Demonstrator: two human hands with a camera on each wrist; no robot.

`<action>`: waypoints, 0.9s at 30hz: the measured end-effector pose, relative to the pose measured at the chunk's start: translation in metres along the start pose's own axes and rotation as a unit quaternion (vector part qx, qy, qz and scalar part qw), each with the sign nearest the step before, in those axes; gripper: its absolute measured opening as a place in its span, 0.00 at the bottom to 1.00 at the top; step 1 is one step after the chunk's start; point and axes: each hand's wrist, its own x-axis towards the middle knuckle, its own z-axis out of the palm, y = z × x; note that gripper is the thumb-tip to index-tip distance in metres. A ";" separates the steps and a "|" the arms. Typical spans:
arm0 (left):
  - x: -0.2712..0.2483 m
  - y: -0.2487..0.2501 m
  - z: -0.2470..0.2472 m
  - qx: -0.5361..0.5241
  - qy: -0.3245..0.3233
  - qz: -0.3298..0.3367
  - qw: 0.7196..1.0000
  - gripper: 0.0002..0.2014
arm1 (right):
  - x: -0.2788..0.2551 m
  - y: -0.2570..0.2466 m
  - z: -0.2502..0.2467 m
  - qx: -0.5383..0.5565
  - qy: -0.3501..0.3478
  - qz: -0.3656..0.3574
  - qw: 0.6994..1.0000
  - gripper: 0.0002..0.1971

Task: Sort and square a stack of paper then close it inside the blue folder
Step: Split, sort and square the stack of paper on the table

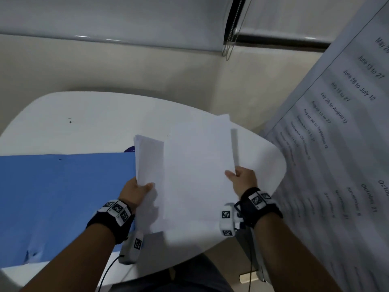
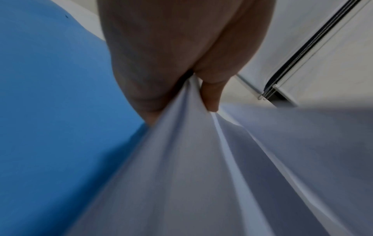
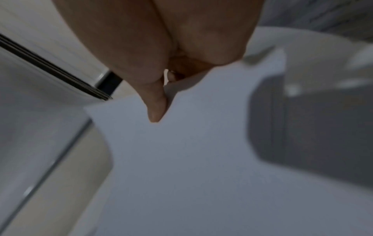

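My left hand (image 1: 140,189) pinches the lower edge of a thin bundle of white sheets (image 1: 148,159), thumb on top; in the left wrist view the same hand (image 2: 177,99) squeezes the sheets (image 2: 201,159) into folds. My right hand (image 1: 239,178) pinches the right edge of a larger white sheet (image 1: 197,165) that overlaps the bundle; its thumb (image 3: 156,108) lies on that sheet (image 3: 191,159). Both are held above the table. The blue folder (image 1: 63,199) lies open and flat at the left, also seen as blue folder (image 2: 50,111) beside my left hand.
The white rounded table (image 1: 88,123) stands against a beige wall. A large printed sheet with date lines (image 1: 336,144) hangs close at the right. A window blind with a bead chain (image 1: 229,45) is at the back. A purple mark (image 1: 130,149) peeks out behind the folder.
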 end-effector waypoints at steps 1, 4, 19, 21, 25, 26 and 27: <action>0.001 0.000 -0.001 0.004 0.002 -0.009 1.000 0.15 | -0.001 0.009 0.014 -0.002 -0.023 0.011 1.000 0.10; 0.003 -0.001 -0.003 0.027 0.002 -0.031 0.999 0.14 | 0.001 0.025 0.042 -0.029 -0.064 0.041 0.997 0.06; -0.015 0.004 -0.008 0.004 0.041 0.033 0.999 0.17 | -0.010 0.031 0.054 -0.181 0.031 0.288 0.940 0.57; -0.019 0.006 -0.019 -0.049 0.044 0.035 0.997 0.17 | -0.006 0.033 0.057 -0.195 0.029 0.305 0.932 0.62; -0.021 0.012 -0.041 -0.119 0.035 0.041 0.991 0.21 | 0.005 0.026 0.061 -0.192 0.024 0.316 0.929 0.63; -0.022 0.014 -0.043 -0.131 0.032 0.045 0.990 0.21 | 0.008 0.028 0.062 -0.194 0.025 0.315 0.929 0.64; -0.022 0.017 -0.046 -0.141 0.029 0.048 0.988 0.22 | 0.012 0.030 0.064 -0.191 0.030 0.312 0.930 0.64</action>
